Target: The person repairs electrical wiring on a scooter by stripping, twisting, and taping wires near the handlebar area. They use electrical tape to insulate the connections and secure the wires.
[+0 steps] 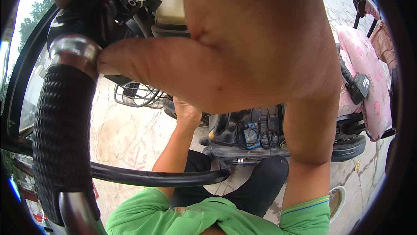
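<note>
Head view is all I've got on my end, so bear with me. The right hand (247, 52) takes up most of my feed, reaching across to the black plastic control housing (82, 22) on the handlebar. Its thumb is right up against the shiny silver metal collar (76, 49) and the fingers go over the top of the housing, partly cut off by the frame edge. Can't tell if it's actually clamped on or just resting there. Below the collar sits the black textured rubber grip (65, 135), no hand on it.

The left hand (187, 112) is farther down, half hidden behind the right one, near the grey wire basket (141, 96). No clue whether it's open or holding something.

Progress-wise, I'd call this mid-job, but that's a guess. Collar, grip and housing all sit in line on the bar, and I don't see any of them taken off. Whether anything has been fixed or loosened, my feed doesn't show, so I can't tick anything off as finished. Whatever's left seems to be up at that housing. The blue rectangular device with black cords (251, 136) and the black loop-handled tool (270, 136) both lie on the black plastic deck (226, 126), well clear of both hands, so neither is in use.
</note>
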